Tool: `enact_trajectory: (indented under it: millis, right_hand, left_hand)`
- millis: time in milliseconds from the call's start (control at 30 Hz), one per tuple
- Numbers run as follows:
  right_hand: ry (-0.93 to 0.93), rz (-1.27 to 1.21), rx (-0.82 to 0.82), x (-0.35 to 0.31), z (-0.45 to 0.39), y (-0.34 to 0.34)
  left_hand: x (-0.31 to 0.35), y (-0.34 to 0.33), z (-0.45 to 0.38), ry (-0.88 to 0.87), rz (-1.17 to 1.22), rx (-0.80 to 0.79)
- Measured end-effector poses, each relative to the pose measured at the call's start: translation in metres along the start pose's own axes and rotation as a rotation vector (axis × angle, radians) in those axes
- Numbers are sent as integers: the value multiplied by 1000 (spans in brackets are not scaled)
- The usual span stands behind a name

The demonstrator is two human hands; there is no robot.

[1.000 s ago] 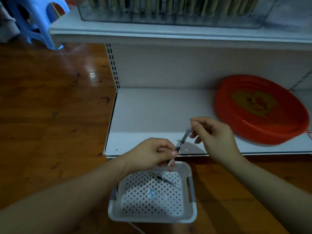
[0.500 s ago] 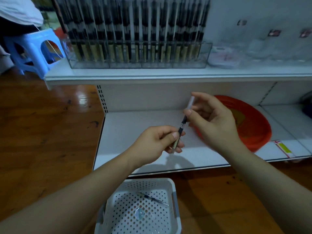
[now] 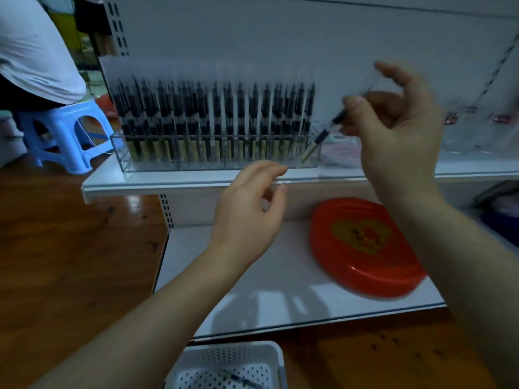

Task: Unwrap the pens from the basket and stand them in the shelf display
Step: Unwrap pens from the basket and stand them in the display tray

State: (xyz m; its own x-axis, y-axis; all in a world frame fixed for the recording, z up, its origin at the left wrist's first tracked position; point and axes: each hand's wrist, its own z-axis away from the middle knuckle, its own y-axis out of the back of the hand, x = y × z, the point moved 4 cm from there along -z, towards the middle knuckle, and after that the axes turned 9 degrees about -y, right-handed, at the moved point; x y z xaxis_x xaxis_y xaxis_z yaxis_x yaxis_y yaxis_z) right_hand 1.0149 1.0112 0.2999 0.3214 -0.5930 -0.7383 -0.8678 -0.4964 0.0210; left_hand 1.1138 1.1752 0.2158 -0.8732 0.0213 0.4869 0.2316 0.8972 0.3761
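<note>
Right hand [image 3: 398, 136] motion-blurred, fingers pinching pen [image 3: 323, 136] tilted over right end of shelf display [image 3: 174, 164], left hand [image 3: 247, 209] loosely spread, holding nothing, basket [image 3: 269, 352] cut off at bottom edge.

I see my left hand [image 3: 247, 211] and right hand [image 3: 398, 136] bare, forearms unsleeved; no rings or watch visible.

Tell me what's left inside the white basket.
One dark pen lies on the perforated floor of the white basket. Only the far end of the basket is in frame, so the rest cannot be seen.
</note>
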Motion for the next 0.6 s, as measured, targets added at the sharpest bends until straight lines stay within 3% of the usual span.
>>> enact_trajectory:
  millis: [133,333,467,600]
  right_hand:
    - [87,39,34,-14,-30,-7]
    - [74,185,-34,-10,-49,-24]
    - [89,378,-158,-8,-45,-39]
    - [152,459,-164,-11,-43,-43]
  left_hand:
    - [8,3,-14,-53,-124,-7]
    - [3,3,-34,-52,-388,-19]
    - [-2,3,-32,-48,-425,-2]
    - [-3,4,-32,-51,-432,-1]
